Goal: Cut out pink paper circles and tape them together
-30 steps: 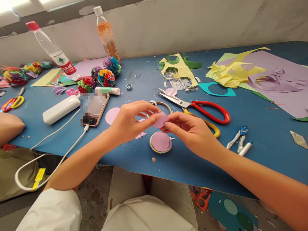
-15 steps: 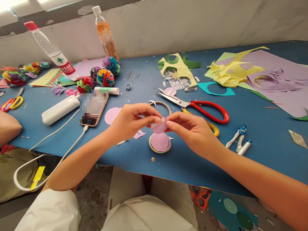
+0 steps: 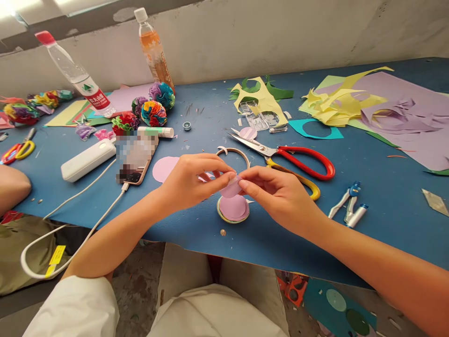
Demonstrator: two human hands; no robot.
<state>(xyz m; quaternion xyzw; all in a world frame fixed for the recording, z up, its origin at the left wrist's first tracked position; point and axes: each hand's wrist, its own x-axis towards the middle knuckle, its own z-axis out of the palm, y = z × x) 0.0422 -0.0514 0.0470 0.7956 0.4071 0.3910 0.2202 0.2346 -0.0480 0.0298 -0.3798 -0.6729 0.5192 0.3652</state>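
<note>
Between the fingertips of my left hand (image 3: 198,180) and my right hand (image 3: 270,192) is a small pink paper disc (image 3: 230,188), pinched at its upper edge by both. Just below it, a stack of paper circles (image 3: 233,208) with pink on top lies on the table. Behind my hands rests a roll of tape (image 3: 242,153), partly hidden by my fingers. Large scissors (image 3: 280,154) with one red and one yellow handle lie beyond my right hand, blades apart. A larger pink paper circle (image 3: 163,168) is partly covered by my left hand.
A phone (image 3: 140,159) on a white cable, a power bank (image 3: 87,160) and a glue stick (image 3: 161,132) lie left. Two bottles stand behind: water (image 3: 82,79) and orange drink (image 3: 154,49). Compasses (image 3: 351,206) and paper scraps (image 3: 336,105) lie right. Another person's arm (image 3: 14,187) shows at left.
The pink disc has tilted and dropped slightly, and my fingertips have shifted along its upper edge. The things on the table have stayed in place.
</note>
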